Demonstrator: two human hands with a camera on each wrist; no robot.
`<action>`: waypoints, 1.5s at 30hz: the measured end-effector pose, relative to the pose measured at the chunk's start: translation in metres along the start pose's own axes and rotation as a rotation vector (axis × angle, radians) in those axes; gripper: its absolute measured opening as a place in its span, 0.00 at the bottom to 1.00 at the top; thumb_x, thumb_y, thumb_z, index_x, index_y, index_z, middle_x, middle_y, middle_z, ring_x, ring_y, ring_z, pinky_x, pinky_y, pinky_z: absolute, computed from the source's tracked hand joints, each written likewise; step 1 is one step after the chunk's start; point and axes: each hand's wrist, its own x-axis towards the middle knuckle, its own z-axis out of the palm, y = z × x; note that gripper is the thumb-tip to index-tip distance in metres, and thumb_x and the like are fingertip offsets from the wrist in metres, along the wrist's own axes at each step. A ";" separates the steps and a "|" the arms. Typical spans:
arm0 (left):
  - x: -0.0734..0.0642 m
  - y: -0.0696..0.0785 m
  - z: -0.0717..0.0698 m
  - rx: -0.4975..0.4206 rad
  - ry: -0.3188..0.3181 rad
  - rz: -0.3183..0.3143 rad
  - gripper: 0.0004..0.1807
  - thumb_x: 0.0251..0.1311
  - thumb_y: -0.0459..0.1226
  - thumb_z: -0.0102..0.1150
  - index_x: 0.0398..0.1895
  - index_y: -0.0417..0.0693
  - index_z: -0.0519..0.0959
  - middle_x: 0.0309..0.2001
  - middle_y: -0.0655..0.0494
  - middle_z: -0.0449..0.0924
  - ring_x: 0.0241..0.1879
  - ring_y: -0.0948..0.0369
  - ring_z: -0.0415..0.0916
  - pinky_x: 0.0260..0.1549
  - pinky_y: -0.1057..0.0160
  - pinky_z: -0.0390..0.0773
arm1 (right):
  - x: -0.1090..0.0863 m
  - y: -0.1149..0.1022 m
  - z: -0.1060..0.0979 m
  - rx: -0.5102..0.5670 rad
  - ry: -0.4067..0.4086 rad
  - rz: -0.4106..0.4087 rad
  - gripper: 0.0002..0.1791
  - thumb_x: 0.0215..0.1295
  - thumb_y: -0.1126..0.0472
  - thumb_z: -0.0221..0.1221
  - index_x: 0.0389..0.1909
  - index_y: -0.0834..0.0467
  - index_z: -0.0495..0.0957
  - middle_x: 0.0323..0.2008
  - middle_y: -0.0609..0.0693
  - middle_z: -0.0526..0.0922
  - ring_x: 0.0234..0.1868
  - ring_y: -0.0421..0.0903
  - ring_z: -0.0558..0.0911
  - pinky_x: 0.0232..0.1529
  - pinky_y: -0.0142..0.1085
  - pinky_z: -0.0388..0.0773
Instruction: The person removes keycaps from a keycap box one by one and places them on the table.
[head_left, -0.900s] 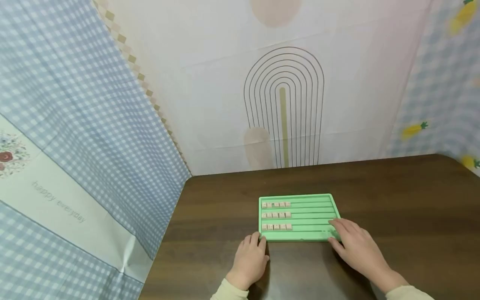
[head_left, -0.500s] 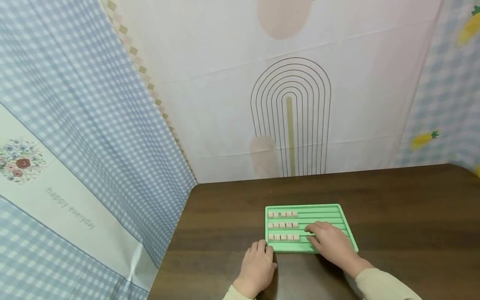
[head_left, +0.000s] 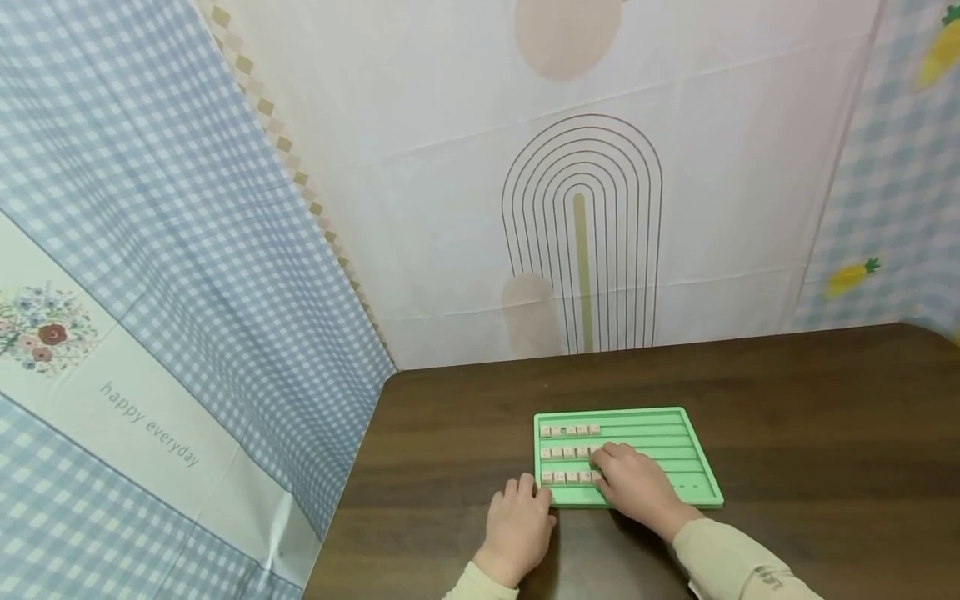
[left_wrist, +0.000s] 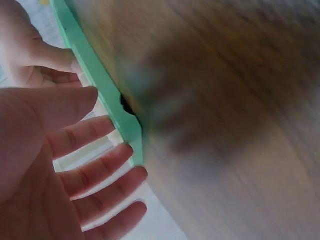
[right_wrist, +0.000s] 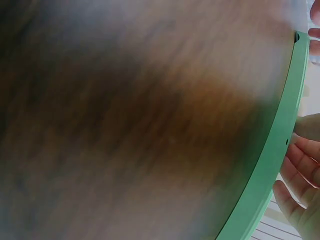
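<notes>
- Tiles in the middle row (head_left: 568, 453) and the bottom row (head_left: 572, 477) could be knocked askew, because the right hand (head_left: 636, 486) reaches over their right-hand ends and a small drag of its fingers might catch them.
- The green tray (head_left: 652, 431) could skid or turn on the tabletop (head_left: 810, 417) if the right hand pushes harder than the left hand (head_left: 517, 527) can steady, since the left has only its fingertips at one corner.
- The right fingers are slightly bent; whether they pinch a tile cannot be told, as the hand hides the contact.
- The left fingers are spread and nearly straight, touching the tray's lower left corner without wrapping it.
- The tray lies flat, low in the head view and right of centre: a shallow rectangle with a raised rim and ridges running across.
- Cream tiles stand along its left side; the top row (head_left: 571, 431) has a narrow gap after its second tile, and the markings are too small to read.
</notes>
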 end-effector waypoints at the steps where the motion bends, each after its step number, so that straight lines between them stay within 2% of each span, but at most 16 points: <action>1: 0.000 -0.001 0.001 0.006 0.024 -0.004 0.13 0.52 0.50 0.61 0.38 0.56 0.79 0.36 0.56 0.73 0.33 0.59 0.70 0.25 0.64 0.70 | 0.000 0.000 0.000 -0.008 0.011 -0.010 0.07 0.52 0.59 0.65 0.31 0.55 0.79 0.29 0.45 0.78 0.32 0.43 0.77 0.29 0.36 0.76; 6: 0.003 -0.006 0.006 -0.031 0.127 0.005 0.10 0.47 0.47 0.66 0.33 0.58 0.81 0.28 0.58 0.77 0.27 0.60 0.72 0.20 0.64 0.70 | -0.001 0.001 0.002 -0.029 0.037 -0.031 0.06 0.51 0.60 0.65 0.28 0.55 0.77 0.27 0.45 0.76 0.30 0.43 0.76 0.26 0.35 0.75; 9: 0.005 -0.007 0.009 -0.049 0.158 0.016 0.10 0.46 0.46 0.67 0.32 0.57 0.81 0.26 0.59 0.78 0.25 0.60 0.72 0.18 0.65 0.70 | -0.002 0.001 0.002 -0.028 0.040 -0.030 0.06 0.52 0.60 0.65 0.28 0.54 0.77 0.28 0.45 0.76 0.31 0.42 0.76 0.26 0.34 0.75; 16: 0.006 -0.004 0.008 -0.019 0.145 0.007 0.10 0.46 0.45 0.68 0.30 0.55 0.80 0.27 0.60 0.80 0.26 0.60 0.73 0.20 0.65 0.71 | -0.006 0.000 0.001 -0.016 0.046 -0.035 0.06 0.52 0.62 0.65 0.28 0.54 0.76 0.29 0.46 0.76 0.31 0.43 0.76 0.26 0.34 0.75; 20: 0.008 -0.001 0.007 0.005 0.144 0.018 0.10 0.45 0.44 0.68 0.30 0.54 0.81 0.26 0.60 0.80 0.25 0.61 0.72 0.20 0.66 0.70 | -0.010 0.005 -0.006 0.011 0.060 -0.021 0.05 0.53 0.62 0.64 0.31 0.55 0.78 0.30 0.46 0.78 0.34 0.44 0.77 0.28 0.35 0.76; 25: 0.011 0.000 0.005 0.061 0.158 0.033 0.07 0.45 0.44 0.68 0.27 0.55 0.80 0.23 0.61 0.80 0.23 0.61 0.72 0.19 0.66 0.72 | -0.018 0.033 -0.039 0.069 0.092 0.044 0.06 0.55 0.62 0.61 0.34 0.56 0.78 0.36 0.50 0.81 0.39 0.49 0.79 0.32 0.42 0.78; 28: 0.013 -0.002 0.003 0.070 0.114 0.030 0.06 0.48 0.44 0.66 0.28 0.56 0.80 0.24 0.61 0.80 0.24 0.61 0.72 0.21 0.66 0.73 | -0.028 0.060 -0.064 0.065 0.076 0.110 0.07 0.58 0.60 0.60 0.37 0.57 0.78 0.39 0.53 0.80 0.41 0.52 0.78 0.32 0.46 0.78; 31: 0.013 -0.005 0.004 0.056 0.083 0.024 0.05 0.50 0.44 0.65 0.29 0.56 0.80 0.25 0.60 0.80 0.24 0.61 0.72 0.21 0.66 0.74 | -0.044 0.086 -0.079 0.041 0.042 0.175 0.08 0.60 0.59 0.58 0.39 0.57 0.78 0.38 0.53 0.80 0.37 0.51 0.78 0.28 0.45 0.75; 35: 0.013 -0.010 0.008 0.028 0.101 0.017 0.03 0.51 0.43 0.63 0.29 0.57 0.81 0.24 0.60 0.79 0.23 0.61 0.71 0.19 0.66 0.73 | -0.066 0.112 -0.079 0.016 -0.045 0.236 0.07 0.60 0.59 0.58 0.36 0.57 0.78 0.33 0.50 0.79 0.31 0.46 0.77 0.24 0.40 0.72; 38: 0.013 -0.011 0.009 0.005 0.115 0.015 0.02 0.51 0.39 0.62 0.28 0.57 0.81 0.23 0.59 0.79 0.22 0.60 0.70 0.18 0.65 0.72 | -0.079 0.124 -0.073 0.010 -0.112 0.266 0.05 0.60 0.60 0.57 0.34 0.57 0.78 0.32 0.50 0.78 0.29 0.46 0.76 0.22 0.40 0.71; 45: 0.015 -0.006 0.010 -0.047 0.127 0.029 0.06 0.50 0.34 0.61 0.29 0.58 0.81 0.24 0.58 0.80 0.22 0.60 0.70 0.18 0.64 0.73 | -0.092 0.135 -0.067 -0.001 -0.157 0.276 0.02 0.59 0.60 0.59 0.31 0.54 0.76 0.30 0.47 0.76 0.26 0.41 0.72 0.21 0.38 0.68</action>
